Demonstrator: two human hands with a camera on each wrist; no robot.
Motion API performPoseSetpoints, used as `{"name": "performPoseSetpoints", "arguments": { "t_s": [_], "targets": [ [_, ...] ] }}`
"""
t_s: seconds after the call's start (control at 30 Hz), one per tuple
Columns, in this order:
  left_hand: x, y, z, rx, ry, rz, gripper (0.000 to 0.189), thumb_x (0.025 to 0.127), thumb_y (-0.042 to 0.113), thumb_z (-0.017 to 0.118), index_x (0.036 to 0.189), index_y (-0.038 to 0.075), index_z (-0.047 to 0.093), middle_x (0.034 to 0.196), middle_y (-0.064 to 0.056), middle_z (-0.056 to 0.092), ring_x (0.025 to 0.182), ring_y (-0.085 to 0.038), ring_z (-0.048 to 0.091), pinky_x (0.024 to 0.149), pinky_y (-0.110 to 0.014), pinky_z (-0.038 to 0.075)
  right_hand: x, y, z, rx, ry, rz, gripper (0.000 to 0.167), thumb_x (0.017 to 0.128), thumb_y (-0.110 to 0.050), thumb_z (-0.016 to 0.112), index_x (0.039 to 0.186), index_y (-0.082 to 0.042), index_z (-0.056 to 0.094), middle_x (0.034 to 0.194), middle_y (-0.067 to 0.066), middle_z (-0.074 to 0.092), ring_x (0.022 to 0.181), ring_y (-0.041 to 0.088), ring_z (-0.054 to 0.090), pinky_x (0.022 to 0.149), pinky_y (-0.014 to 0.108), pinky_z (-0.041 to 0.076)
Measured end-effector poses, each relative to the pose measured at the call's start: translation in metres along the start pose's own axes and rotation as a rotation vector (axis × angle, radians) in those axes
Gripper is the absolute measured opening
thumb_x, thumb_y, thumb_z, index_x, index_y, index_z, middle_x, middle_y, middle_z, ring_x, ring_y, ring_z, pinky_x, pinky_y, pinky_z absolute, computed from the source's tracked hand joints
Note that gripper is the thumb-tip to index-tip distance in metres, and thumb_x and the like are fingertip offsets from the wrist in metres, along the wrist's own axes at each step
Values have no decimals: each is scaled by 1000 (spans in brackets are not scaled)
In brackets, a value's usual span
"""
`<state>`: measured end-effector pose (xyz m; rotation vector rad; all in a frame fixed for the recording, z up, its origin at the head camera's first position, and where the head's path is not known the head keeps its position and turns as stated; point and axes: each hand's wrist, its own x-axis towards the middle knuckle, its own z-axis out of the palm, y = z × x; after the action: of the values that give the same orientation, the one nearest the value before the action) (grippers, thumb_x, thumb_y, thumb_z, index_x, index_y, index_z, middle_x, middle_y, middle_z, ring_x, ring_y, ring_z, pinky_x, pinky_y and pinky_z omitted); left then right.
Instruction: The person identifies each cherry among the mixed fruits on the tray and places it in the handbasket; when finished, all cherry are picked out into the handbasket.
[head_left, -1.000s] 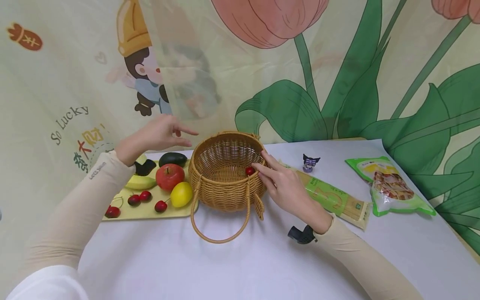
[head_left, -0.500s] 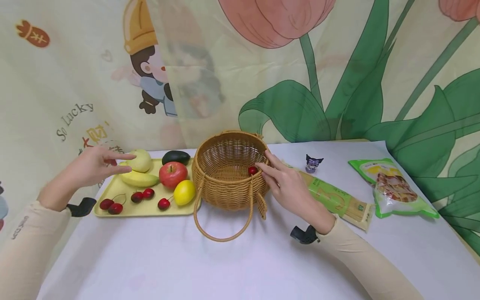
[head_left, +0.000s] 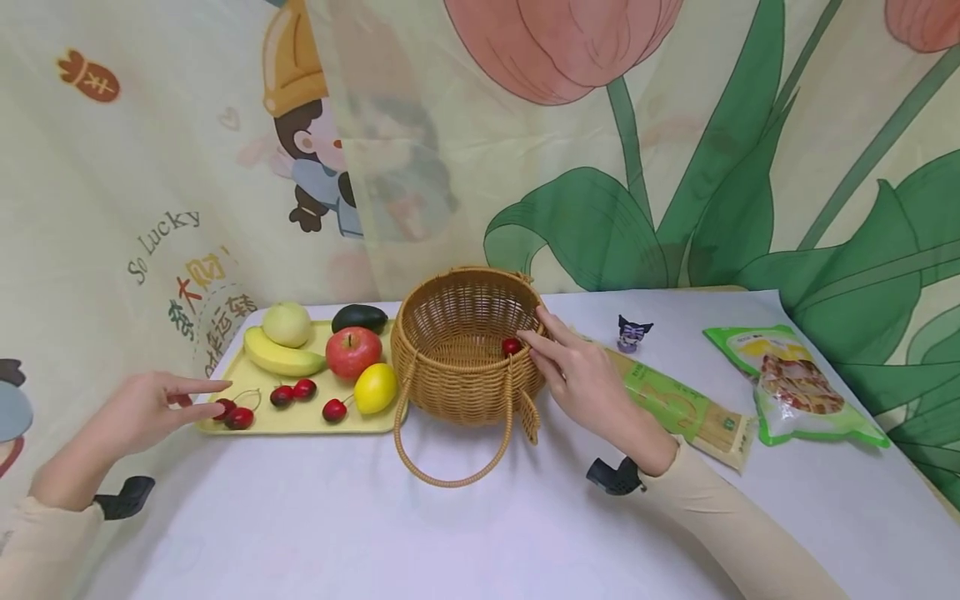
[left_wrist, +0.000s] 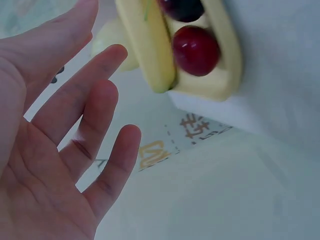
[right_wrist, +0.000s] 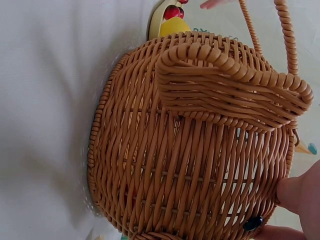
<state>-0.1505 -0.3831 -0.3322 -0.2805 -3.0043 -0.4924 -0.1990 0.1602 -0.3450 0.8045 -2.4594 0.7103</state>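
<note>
My left hand (head_left: 146,412) reaches in at the left end of a yellow tray (head_left: 300,423), thumb and forefinger apart beside a pair of stemmed cherries (head_left: 239,418). The left wrist view has its fingers spread, holding nothing, with a cherry (left_wrist: 196,51) and a banana (left_wrist: 150,47) beyond them. A round wicker basket (head_left: 457,393) stands right of the tray, its handle (head_left: 450,482) folded down in front. My right hand (head_left: 588,379) holds the basket's right rim, some fingertips over the edge. Close by those fingertips, one cherry (head_left: 511,346) lies inside.
On the tray also sit a pale green fruit (head_left: 287,324), an apple (head_left: 353,352), a lemon (head_left: 376,388), a dark green avocado-like fruit (head_left: 359,317) and more cherries (head_left: 293,392). To the right lie a noodle pack (head_left: 667,400), a small figurine (head_left: 632,334) and a green food bag (head_left: 798,383).
My left hand has moved from beside the basket's left rim, leftward and down past the tray's fruit, to the cherries at its left end. The right hand stays on the basket rim.
</note>
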Motion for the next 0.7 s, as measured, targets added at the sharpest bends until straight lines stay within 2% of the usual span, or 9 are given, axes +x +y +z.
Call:
{"name": "performPoseSetpoints", "arguments": {
  "t_s": [0.17, 0.3, 0.4, 0.57, 0.7],
  "targets": [
    [-3, 0, 13, -5, -18, 40, 35, 82, 17, 85, 111, 0, 78, 70, 4, 64, 66, 5, 43, 54, -23, 37, 0, 0, -1, -1, 2, -1, 34, 100, -10, 64, 134, -11, 69, 155, 23, 47, 54, 13, 49, 51, 21, 35],
    [-2, 0, 20, -1, -28, 47, 36, 81, 18, 85, 112, 1, 78, 74, 5, 66, 66, 6, 44, 55, -23, 38, 0, 0, -2, -7, -3, 0, 34, 101, -11, 64, 135, -12, 69, 155, 23, 48, 55, 12, 49, 51, 21, 35],
    [-1, 1, 24, 6, -49, 40, 37, 81, 20, 86, 112, 2, 79, 79, 0, 73, 66, 4, 44, 57, -23, 38, 0, 0, -2, -8, -7, 1, 34, 101, -12, 64, 135, -13, 69, 155, 23, 47, 53, 11, 45, 52, 22, 35],
    [1, 2, 28, 17, -71, 36, 34, 80, 20, 87, 109, 5, 80, 96, -15, 80, 72, 5, 52, 61, -22, 44, 0, 0, -1, -4, -7, 1, 34, 101, -12, 64, 135, -13, 69, 156, 23, 47, 48, 4, 31, 51, 22, 35],
    [1, 4, 32, 35, -69, 27, 31, 79, 18, 87, 107, 6, 81, 97, -16, 80, 72, 1, 55, 62, -22, 44, 1, 0, -1, 0, -2, -1, 34, 101, -11, 63, 134, -13, 69, 155, 23, 47, 47, 2, 28, 50, 21, 35]
  ]
}}
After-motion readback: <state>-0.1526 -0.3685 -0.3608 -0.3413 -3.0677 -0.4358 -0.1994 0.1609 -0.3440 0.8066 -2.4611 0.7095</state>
